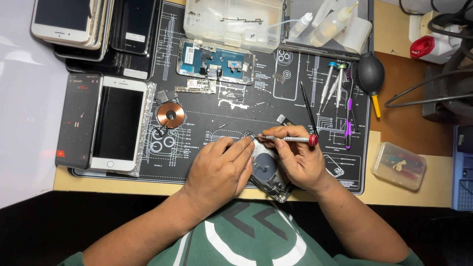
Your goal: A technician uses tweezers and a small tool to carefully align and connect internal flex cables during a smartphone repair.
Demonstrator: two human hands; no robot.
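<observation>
An opened phone housing (268, 170) lies tilted on the black repair mat (221, 113) at the near edge, mostly covered by my hands. My left hand (219, 172) rests flat on its left side, holding it down. Pinched in my right hand (295, 157) is a thin silver screwdriver with a red cap (290, 139), lying nearly level, tip pointing left at the housing's upper edge. A copper charging coil (171, 115) lies loose on the mat to the left.
Another opened phone body with a blue board (215, 61) lies at the back. Several phones (98, 120) are stacked at left. Screwdrivers and tweezers (340, 93), a black air blower (370, 74), squeeze bottles (335, 22) and a clear parts box (231, 22) are at the back right. A small plastic box (398, 165) is at right.
</observation>
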